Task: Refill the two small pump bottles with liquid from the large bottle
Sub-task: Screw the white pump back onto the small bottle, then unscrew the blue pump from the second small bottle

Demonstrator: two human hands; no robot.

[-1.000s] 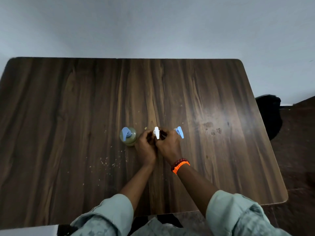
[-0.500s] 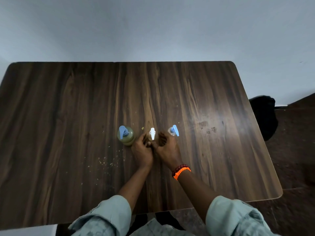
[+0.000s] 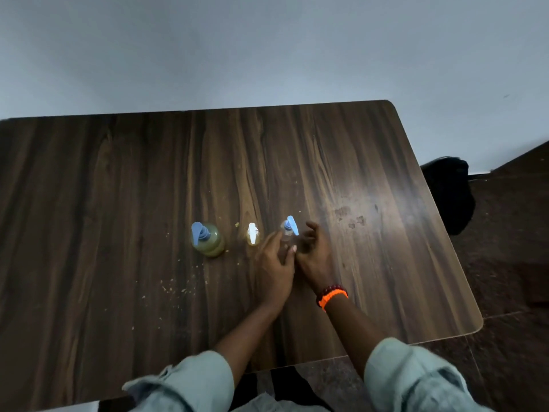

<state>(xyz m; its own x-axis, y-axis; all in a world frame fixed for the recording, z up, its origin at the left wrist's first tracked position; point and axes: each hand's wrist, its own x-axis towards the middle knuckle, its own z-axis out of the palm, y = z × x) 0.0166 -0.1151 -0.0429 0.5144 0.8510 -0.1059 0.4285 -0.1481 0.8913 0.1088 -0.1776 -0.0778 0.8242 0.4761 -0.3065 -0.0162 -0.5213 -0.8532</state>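
On a dark wood-grain table seen from above by a head-worn camera, three pump bottles stand upright in a row across the middle. Farthest left is the large bottle, round and filled with yellow-green liquid, topped by a blue pump head. Just to its right, with a gap between them, stands a small bottle with a white pump, holding some yellowish liquid. Right of that again is a small clear bottle with a blue pump (its contents are too dim to make out).

Both of the person's arms reach in from the bottom edge, with pale rolled-up sleeves at the elbows. The left hand lies at the near-left side of the blue-pump small bottle, its fingers stretched forward and loosely spread, fingertips at the bottle's body; whether they press on it is unclear. The right hand sits at the bottle's right side, fingers curved in a loose cup towards it without plainly gripping it. The two hands touch each other near the thumbs. An orange band and dark red beads circle the right wrist.

Pale crumbs are scattered on the wood in front of the large bottle, and a few darker blotches mark the surface to the right of the hands. Beyond the table's right edge, a black object sits on the dark floor beside a plain grey wall.
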